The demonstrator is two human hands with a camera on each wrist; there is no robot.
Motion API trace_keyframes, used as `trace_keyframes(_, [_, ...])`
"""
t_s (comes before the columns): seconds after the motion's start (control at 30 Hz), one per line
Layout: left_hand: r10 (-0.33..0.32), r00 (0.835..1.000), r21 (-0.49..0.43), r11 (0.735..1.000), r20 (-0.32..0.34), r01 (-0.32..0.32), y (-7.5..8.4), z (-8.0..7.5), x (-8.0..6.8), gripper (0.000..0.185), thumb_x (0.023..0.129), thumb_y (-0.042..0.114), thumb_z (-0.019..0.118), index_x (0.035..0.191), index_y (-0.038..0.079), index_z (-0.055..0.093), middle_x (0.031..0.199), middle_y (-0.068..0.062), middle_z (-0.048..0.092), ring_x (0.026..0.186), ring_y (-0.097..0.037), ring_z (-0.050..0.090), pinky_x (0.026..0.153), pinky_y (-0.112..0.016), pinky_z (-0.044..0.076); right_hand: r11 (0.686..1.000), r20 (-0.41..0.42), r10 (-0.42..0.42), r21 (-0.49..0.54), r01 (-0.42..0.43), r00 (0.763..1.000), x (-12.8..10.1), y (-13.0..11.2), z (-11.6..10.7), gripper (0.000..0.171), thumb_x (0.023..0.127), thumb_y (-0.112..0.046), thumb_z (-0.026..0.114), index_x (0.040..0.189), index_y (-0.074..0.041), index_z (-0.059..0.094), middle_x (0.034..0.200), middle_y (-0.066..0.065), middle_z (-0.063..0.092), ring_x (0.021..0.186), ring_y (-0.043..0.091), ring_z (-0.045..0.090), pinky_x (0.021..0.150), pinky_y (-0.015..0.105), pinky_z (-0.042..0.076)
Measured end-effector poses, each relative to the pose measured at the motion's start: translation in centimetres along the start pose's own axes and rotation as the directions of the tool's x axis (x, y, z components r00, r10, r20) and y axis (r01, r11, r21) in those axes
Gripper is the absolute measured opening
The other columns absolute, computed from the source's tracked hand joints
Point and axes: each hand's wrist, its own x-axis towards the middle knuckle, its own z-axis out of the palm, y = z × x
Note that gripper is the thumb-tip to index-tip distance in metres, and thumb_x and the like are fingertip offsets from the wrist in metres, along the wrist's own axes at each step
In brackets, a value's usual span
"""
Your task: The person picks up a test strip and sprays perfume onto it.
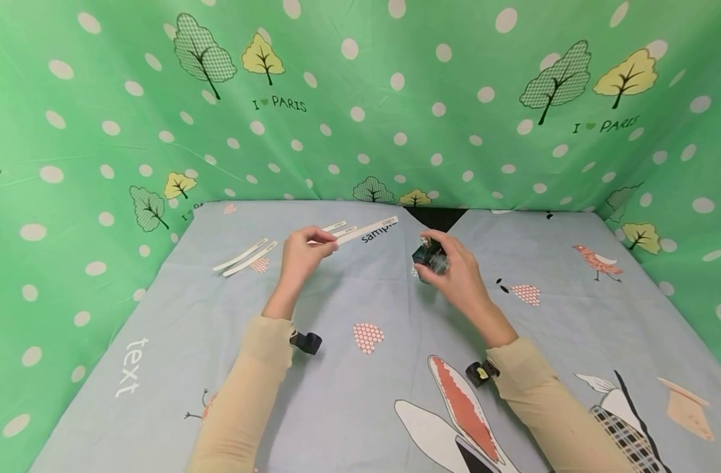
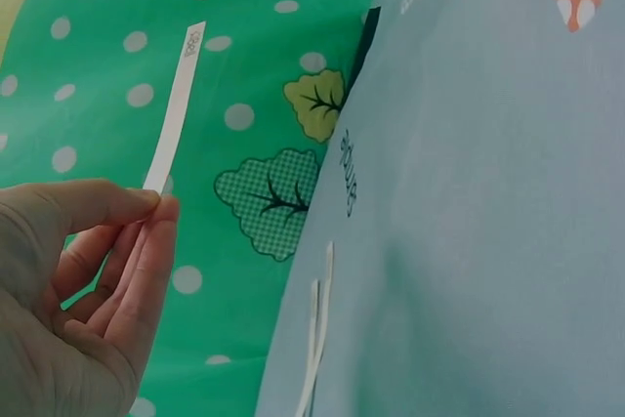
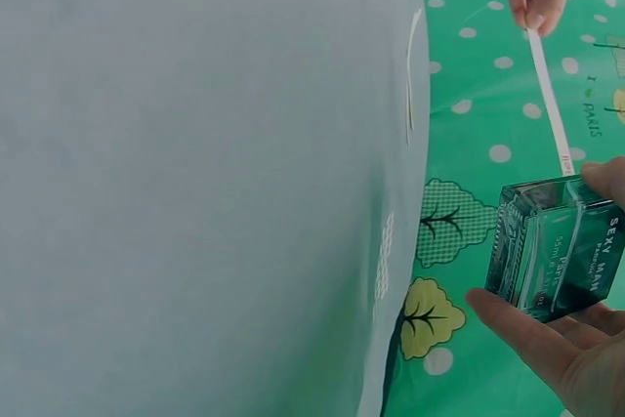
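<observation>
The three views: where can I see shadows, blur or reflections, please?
Head: a soft shadow on the cloth beside the left sleeve; left wrist: small print on the held paper strip, too blurred to read surely; right wrist: pale highlights on the glass bottle.

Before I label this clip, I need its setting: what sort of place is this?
Probably a makeshift filming or testing corner; the room beyond is hidden. Green polka-dot fabric screens the back and sides, printed grey-blue cloth spreads below, and the right hand holds a glass bottle.

There are five paper strips (image 1: 366, 231), one bottle (image 3: 552, 251), two wrist cameras (image 1: 309, 342).
</observation>
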Motion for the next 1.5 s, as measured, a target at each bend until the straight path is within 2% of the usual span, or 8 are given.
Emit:
trace_keyframes(0.43, [-0.002, 1.0, 0.006, 1.0, 0.03, 0.002, 1.1, 0.5, -0.6, 0.012, 0.084, 0.013, 0.076, 0.095, 0.007, 0.075, 0.099, -0.012, 0.074, 0.087, -0.023, 0.073, 0.075, -0.029, 0.058, 1.0, -0.017, -0.026, 0.008, 0.026, 1.0, 0.2, 0.0, 0.1, 0.059, 0.084, -0.018, 0.081, 0.136, -0.02, 0.054, 0.13, 0.014, 0.063, 0.119, 0.035, 0.061, 0.095, 0.056, 0.053])
trace_keyframes(0.77, [0.011, 0.998, 0.0, 1.0, 0.061, -0.011, 1.6, 0.8, -0.9, 0.011, 0.084, 0.013, 0.077, 0.093, 0.007, 0.076, 0.096, -0.011, 0.074, 0.08, -0.017, 0.071, 0.07, -0.024, 0.054, 1.0, -0.02, -0.028, 0.005, 0.028, 0.999, 0.2, -0.1, 0.2, 0.058, 0.083, -0.018, 0.082, 0.135, -0.017, 0.055, 0.128, 0.017, 0.063, 0.115, 0.036, 0.061, 0.092, 0.055, 0.054])
trace_keyframes(1.07, [0.016, 0.998, 0.014, 1.0, 0.063, -0.017, 1.7, 1.1, -1.1, 0.011, 0.084, 0.013, 0.077, 0.092, 0.007, 0.076, 0.096, -0.011, 0.073, 0.081, -0.018, 0.07, 0.07, -0.024, 0.054, 1.0, -0.031, -0.022, -0.002, 0.021, 0.999, 0.0, 0.0, 0.2, 0.057, 0.082, -0.014, 0.082, 0.133, -0.013, 0.057, 0.125, 0.017, 0.064, 0.114, 0.038, 0.063, 0.087, 0.054, 0.058])
trace_keyframes(1.5, [0.006, 0.998, 0.022, 1.0, 0.058, -0.007, 1.6, 0.9, -1.0, 0.01, 0.084, 0.013, 0.076, 0.093, 0.007, 0.075, 0.096, -0.011, 0.073, 0.083, -0.019, 0.07, 0.069, -0.023, 0.053, 1.0, -0.017, -0.009, -0.002, 0.009, 1.0, 0.1, 0.1, -0.1, 0.058, 0.086, -0.019, 0.079, 0.138, -0.02, 0.052, 0.129, 0.016, 0.062, 0.116, 0.036, 0.061, 0.089, 0.055, 0.057])
